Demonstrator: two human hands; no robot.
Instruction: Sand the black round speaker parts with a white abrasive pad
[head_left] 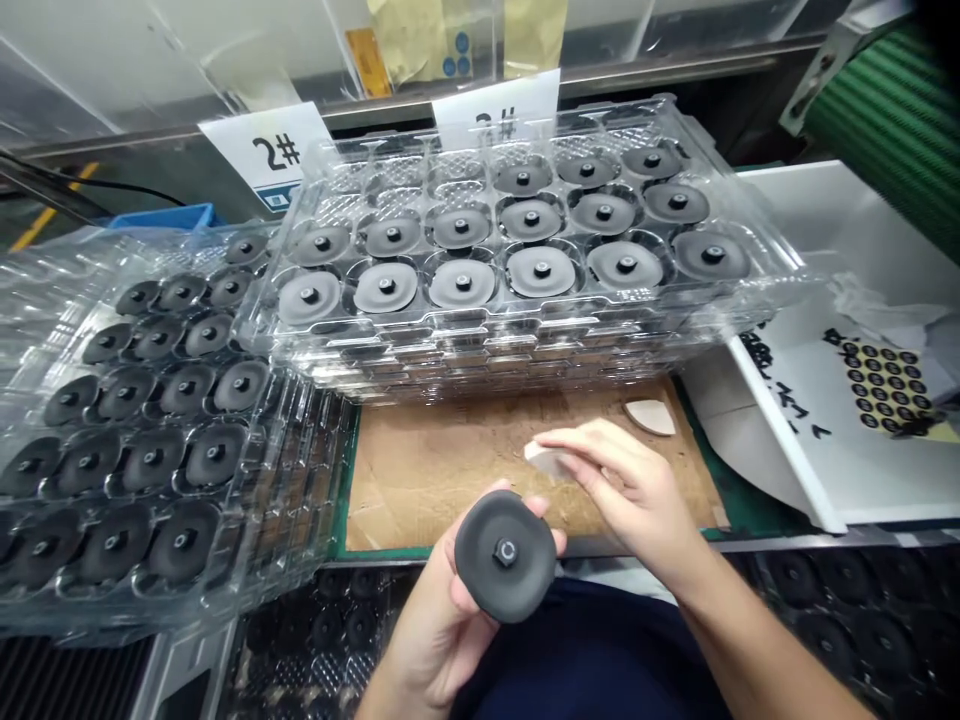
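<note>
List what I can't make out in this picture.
Head view:
Underside of the black disc: turned toward the left hand.
Part of the white piece: covered by the right hand.
Bottom of the right sign: obscured by the middle trays.
Print on the round stickers: too small.
Left tray: cut off by left edge.

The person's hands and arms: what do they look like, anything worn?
The left hand and right hand are ungloved. No sleeve, watch or bracelet shows on the left wrist or right forearm. Dark navy clothing shows between them.

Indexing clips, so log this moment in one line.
left hand: holds black part | right hand: pinches white piece | cardboard: white wedge at right | beyond: clear tray, similar parts
</note>
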